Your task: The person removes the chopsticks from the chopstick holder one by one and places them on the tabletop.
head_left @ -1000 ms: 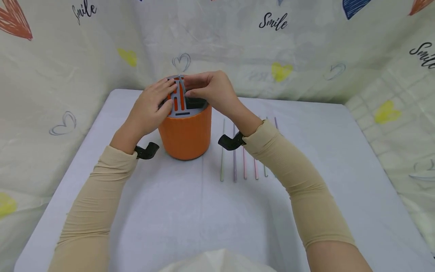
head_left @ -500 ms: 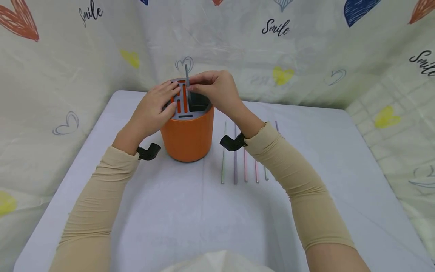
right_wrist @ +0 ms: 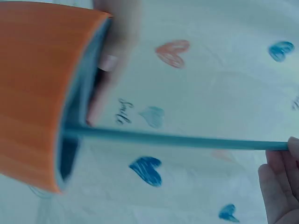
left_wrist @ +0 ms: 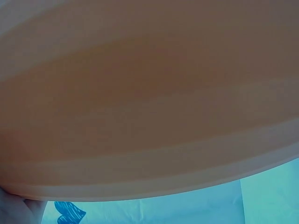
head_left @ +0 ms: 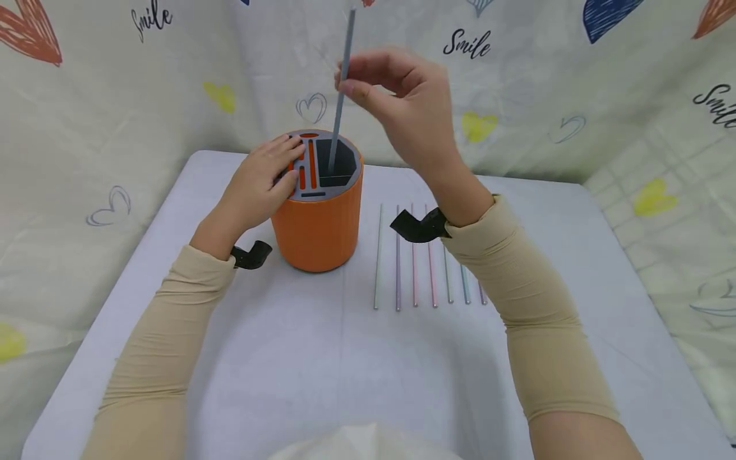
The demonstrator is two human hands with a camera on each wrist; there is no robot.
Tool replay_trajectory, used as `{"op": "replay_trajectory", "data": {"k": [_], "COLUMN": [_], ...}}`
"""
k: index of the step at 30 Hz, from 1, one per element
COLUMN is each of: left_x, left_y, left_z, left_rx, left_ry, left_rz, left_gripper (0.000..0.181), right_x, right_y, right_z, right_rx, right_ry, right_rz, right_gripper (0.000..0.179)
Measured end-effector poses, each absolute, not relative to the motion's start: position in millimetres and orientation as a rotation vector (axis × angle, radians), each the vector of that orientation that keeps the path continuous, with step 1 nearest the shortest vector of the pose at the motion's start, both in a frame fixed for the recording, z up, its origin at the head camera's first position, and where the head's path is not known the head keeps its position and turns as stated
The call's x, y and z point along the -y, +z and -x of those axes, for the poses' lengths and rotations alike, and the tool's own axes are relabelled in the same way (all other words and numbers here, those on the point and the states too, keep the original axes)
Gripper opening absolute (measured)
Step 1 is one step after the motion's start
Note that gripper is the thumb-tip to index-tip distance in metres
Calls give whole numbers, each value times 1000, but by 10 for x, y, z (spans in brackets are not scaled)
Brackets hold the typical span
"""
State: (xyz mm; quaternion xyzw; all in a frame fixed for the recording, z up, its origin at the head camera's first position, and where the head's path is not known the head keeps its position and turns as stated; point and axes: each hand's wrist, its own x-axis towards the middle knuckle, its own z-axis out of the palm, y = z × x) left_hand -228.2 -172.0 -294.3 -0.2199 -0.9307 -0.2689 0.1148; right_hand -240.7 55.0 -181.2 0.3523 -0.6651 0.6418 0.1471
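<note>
An orange round holder [head_left: 315,233] with a grey slotted top [head_left: 313,185] stands on the table, a larger dark compartment on its right side. My left hand [head_left: 255,182] rests on the holder, fingers and thumb lying over the slotted top. In the left wrist view the holder's wall [left_wrist: 154,107] fills most of the picture. My right hand [head_left: 411,102] pinches a long thin grey stick [head_left: 341,102] between thumb and fingers near its upper part. The stick stands slightly tilted, its lower end inside the compartment. The right wrist view shows the stick [right_wrist: 187,139] running from the holder to my fingertips.
Several thin coloured sticks [head_left: 398,268] lie side by side on the white table [head_left: 287,358], to the right of the holder. A patterned cloth [head_left: 391,25] hangs behind the table.
My right hand has risen up and to the right from the holder's top, drawing the grey stick upward, so much more of it shows. The left hand has stayed on the holder.
</note>
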Motion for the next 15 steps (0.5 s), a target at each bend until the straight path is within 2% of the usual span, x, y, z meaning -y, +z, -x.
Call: {"op": "replay_trajectory", "data": {"k": [7,15], "left_x": [1694,1685], "left_y": [-2967,-2968], "left_z": [2286,2287], "left_rx": [2727,2702], "left_ry": [-803,-819], "left_rz": [635,652], "left_gripper": [49,48], "right_x": [-1103,-1773], "right_y": [-1524,-1650], "right_z": [2420,2617], "right_rx": [1515,1509], "right_ry": [2380,2581], "right_rz": [-697,-395], "right_gripper": [10,15]}}
